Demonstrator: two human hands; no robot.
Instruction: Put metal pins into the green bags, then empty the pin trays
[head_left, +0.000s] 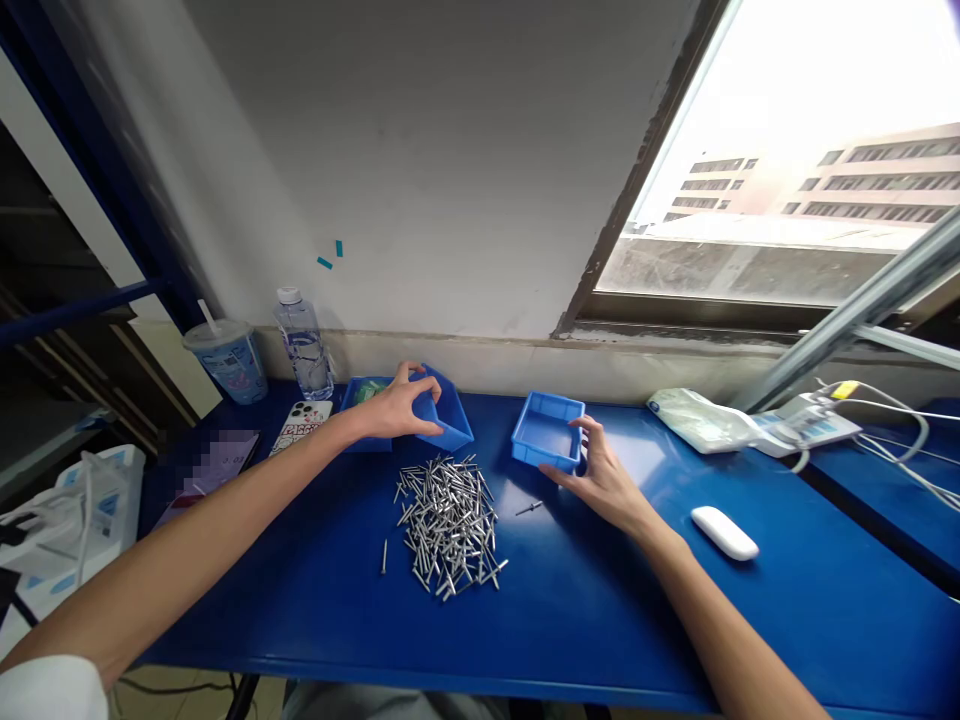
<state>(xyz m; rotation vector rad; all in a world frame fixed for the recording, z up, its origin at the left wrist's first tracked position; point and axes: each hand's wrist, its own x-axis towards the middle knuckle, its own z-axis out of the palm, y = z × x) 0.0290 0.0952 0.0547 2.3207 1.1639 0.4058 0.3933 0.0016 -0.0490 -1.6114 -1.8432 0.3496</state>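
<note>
My left hand [409,402] grips the near-left side of a blue plastic bin [451,415], which sits askew at the back of the table. Left of it, partly behind my wrist, stands another blue bin [367,440] with something green inside. My right hand [592,465] has its thumb and fingers around the right side of a shallow blue tray [534,452], with nothing visible inside. Between and in front of my hands lies a heap of silver pop rivets [450,525]. One loose rivet [529,508] is near the tray, another [385,556] left of the heap.
A water bottle [304,345] and a lidded cup [229,360] stand at the back left, near a phone [300,425]. On the right are a white oval case [724,533], a plastic packet [701,420] and a power strip [806,425] with cables. A wall borders the table.
</note>
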